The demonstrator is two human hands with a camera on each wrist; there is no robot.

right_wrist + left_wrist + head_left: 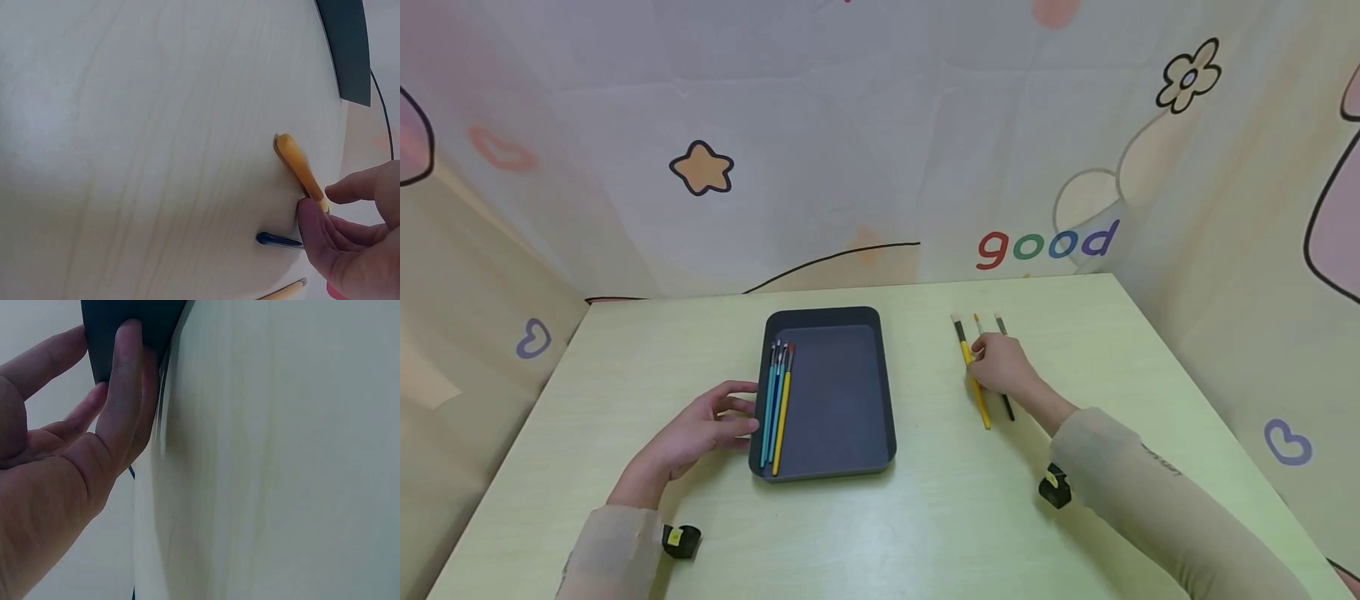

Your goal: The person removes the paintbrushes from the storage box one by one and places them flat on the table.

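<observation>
My left hand (703,425) touches the left wall of a dark grey tray (842,477); its fingers are spread and slightly bent. In the left wrist view, fingertips rest against the tray's outer side (103,344). On the table to the right, a yellow paintbrush (980,404) lies beside a dark-handled paintbrush (1008,408). A thinner paintbrush (977,318) shows its tip between them; my right hand (1000,364) covers its rest. That hand pinches the yellow brush near its middle, thumb and finger on either side in the right wrist view.
Inside the tray, along its left wall, lie several paintbrushes: teal and blue ones and a yellow one (782,417). The pale wooden table (917,533) is bordered by a printed curtain (820,167) at the back and both sides.
</observation>
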